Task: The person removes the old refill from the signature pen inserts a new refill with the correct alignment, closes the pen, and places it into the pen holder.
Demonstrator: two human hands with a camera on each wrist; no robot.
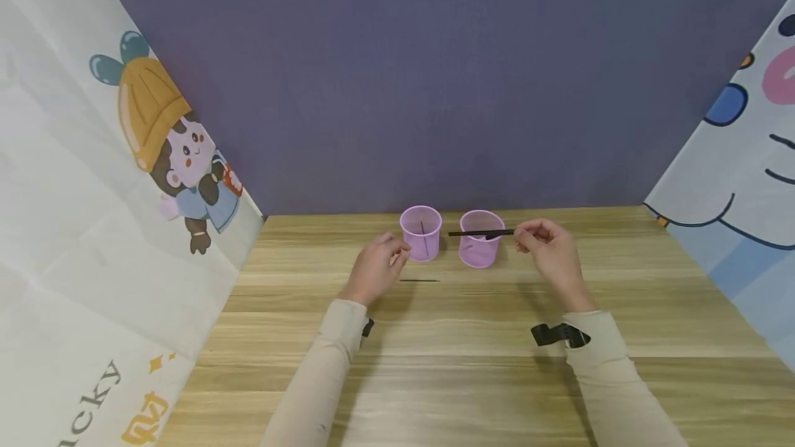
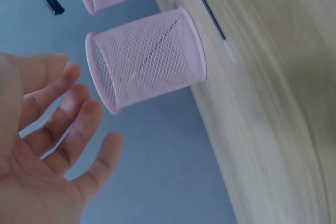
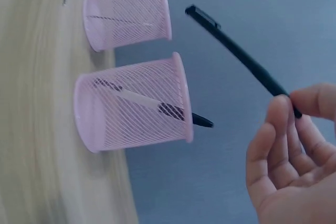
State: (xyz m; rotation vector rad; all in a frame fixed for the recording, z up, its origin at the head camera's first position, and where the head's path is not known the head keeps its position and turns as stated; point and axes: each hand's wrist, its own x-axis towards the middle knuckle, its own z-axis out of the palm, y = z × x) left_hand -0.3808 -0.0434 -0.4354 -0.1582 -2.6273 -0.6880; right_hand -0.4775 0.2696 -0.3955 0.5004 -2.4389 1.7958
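Note:
My right hand pinches a capped black pen near one end, between thumb and fingertips. The pen lies level above the right pink mesh cup, its clip end pointing left. Inside that cup leans another pen, pale in the middle and dark at both ends, with its tip past the rim. My left hand hovers beside the left pink mesh cup, fingers loosely bent and holding nothing. A thin dark stick, like a pen refill, leans inside the left cup.
Another thin black stick with a pale tip lies on the wooden table in front of the cups. A dark blue-grey panel rises behind them. Printed white sheets flank both sides.

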